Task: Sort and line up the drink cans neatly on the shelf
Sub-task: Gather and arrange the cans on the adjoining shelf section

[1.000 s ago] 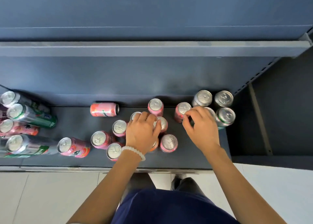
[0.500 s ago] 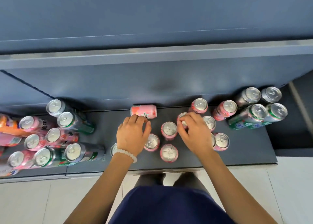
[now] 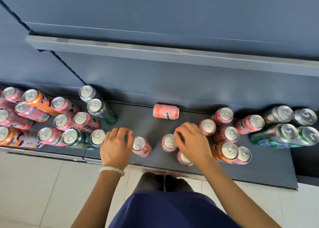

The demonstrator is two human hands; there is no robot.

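Note:
Many drink cans stand on a dark shelf (image 3: pixel 151 124). Mixed pink, orange and green cans crowd the left (image 3: pixel 69 122). More pink cans (image 3: pixel 224 132) and an orange one (image 3: pixel 227 151) cluster right of centre. Green and silver cans (image 3: pixel 286 131) stand at the far right, and one pink can (image 3: pixel 166 111) lies on its side at the back. My left hand (image 3: pixel 117 145) hovers with loosely curled fingers between a silver-topped green can (image 3: pixel 97 138) and an upright pink can (image 3: pixel 141 146), with nothing seen in it. My right hand (image 3: pixel 191 141) grips the top rim of another pink can (image 3: pixel 169 142).
An upper shelf edge (image 3: pixel 172 53) overhangs the back of the lower shelf. The lower shelf's front lip (image 3: pixel 51 154) runs just above pale floor tiles (image 3: pixel 34 193). Bare shelf surface shows between the two can groups and near the front right (image 3: pixel 272 169).
The view has swung left, showing more cans on the left. My left hand moved left, off the middle cluster. My right hand moved left too, onto a pink can.

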